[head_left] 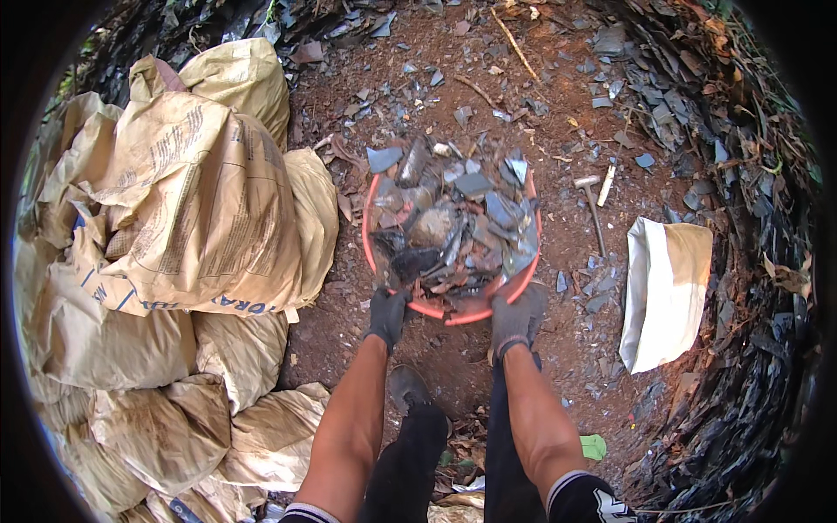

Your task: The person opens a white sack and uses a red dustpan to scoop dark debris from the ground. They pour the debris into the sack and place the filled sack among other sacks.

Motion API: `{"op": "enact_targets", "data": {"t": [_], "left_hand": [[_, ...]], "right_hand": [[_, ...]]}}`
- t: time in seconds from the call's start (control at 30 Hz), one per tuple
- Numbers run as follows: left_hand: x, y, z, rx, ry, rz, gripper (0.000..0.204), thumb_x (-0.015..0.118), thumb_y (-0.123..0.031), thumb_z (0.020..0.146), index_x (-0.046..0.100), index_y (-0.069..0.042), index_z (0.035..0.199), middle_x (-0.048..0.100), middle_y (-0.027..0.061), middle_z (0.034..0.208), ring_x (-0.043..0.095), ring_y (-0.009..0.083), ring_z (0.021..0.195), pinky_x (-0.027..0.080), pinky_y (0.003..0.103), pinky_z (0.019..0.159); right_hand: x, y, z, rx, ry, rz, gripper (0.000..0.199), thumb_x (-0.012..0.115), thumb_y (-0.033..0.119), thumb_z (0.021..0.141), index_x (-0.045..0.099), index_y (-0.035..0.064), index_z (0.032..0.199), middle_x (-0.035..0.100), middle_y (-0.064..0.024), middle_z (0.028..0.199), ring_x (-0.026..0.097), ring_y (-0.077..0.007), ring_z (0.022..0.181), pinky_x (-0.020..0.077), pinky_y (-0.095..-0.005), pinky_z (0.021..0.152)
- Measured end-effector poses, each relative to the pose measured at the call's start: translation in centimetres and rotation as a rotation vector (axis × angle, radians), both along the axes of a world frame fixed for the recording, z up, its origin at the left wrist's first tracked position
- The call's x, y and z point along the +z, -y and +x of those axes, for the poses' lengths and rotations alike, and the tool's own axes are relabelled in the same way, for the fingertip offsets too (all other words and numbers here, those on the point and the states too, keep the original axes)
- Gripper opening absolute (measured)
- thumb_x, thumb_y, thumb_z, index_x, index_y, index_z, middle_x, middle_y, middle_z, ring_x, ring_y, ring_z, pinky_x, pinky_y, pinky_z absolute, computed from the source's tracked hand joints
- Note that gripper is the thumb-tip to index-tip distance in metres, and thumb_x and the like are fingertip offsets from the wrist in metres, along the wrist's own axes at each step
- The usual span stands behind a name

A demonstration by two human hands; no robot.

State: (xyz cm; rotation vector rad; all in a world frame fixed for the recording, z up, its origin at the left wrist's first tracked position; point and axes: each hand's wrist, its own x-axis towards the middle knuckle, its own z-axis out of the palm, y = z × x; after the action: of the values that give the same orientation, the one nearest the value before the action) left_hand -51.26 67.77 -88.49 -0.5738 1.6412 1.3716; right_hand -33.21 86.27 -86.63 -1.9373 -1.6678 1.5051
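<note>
A round orange-red basin (446, 311) is held out in front of me by its near rim. Dark gloves cover both hands. On the near left of the rim, my left hand (387, 315) is closed round the edge; my right hand (516, 321) grips it at the near right. Broken grey and brown slate-like shards (475, 185) heap the basin up to its rim, along with dark crumpled scraps and a rounded tan lump (433, 227). Motion slightly blurs the load. The basin's underside is hidden.
Stacked full tan sacks (200, 209) fill the left side. To the right, a hammer (593, 213) lies on reddish soil beside a pale stick (607, 186) and a white-and-tan sack (667, 296). Dark shards bank up along the right edge (750, 349). A green scrap (593, 447) lies near my right forearm.
</note>
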Motion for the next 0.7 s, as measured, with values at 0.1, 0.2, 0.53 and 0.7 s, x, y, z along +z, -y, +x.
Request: {"op": "enact_targets", "data": {"t": [0.1,0.2,0.53,0.7], "left_hand": [[0.2,4.4,1.4,-0.035,-0.029,-0.03,0.029,0.065,0.0,0.087,0.056,-0.003,0.115,0.065,0.0101,0.1,0.07,0.0202,0.081,0.063,0.032,0.064],[0.7,8.5,3.2,-0.06,-0.035,-0.029,0.033,0.066,-0.001,0.087,0.056,-0.004,0.119,0.064,0.0088,0.101,0.07,0.0201,0.082,0.063,0.033,0.067],[0.0,15.1,7.4,0.147,-0.05,-0.134,0.021,0.067,-0.022,0.098,0.062,-0.002,0.105,0.064,0.002,0.088,0.059,0.0128,0.077,0.051,0.032,0.07],[2.3,9.6,14.0,0.25,-0.062,-0.356,0.047,0.045,-0.045,0.109,0.062,-0.001,0.116,0.066,0.0119,0.106,0.061,0.0211,0.093,0.049,0.039,0.083]], "right_hand": [[-0.2,6.2,3.1,-0.095,-0.094,-0.063,0.038,0.071,0.016,0.084,0.063,-0.0058,0.115,0.069,-0.0148,0.108,0.067,-0.0251,0.091,0.0539,-0.0381,0.08],[1.3,11.8,4.7,-0.231,-0.087,-0.166,0.039,0.068,0.013,0.084,0.061,-0.006,0.118,0.069,-0.0159,0.109,0.066,-0.026,0.098,0.0519,-0.0391,0.088],[5.0,19.9,5.4,-0.443,-0.069,-0.552,0.028,0.068,0.015,0.09,0.061,0.0037,0.115,0.068,-0.012,0.1,0.069,-0.0262,0.068,0.058,-0.0415,0.053],[8.3,13.3,6.8,0.181,0.163,-0.763,0.04,0.07,0.032,0.091,0.064,0.0044,0.12,0.07,-0.0135,0.101,0.071,-0.0264,0.078,0.0573,-0.0385,0.06]]}}
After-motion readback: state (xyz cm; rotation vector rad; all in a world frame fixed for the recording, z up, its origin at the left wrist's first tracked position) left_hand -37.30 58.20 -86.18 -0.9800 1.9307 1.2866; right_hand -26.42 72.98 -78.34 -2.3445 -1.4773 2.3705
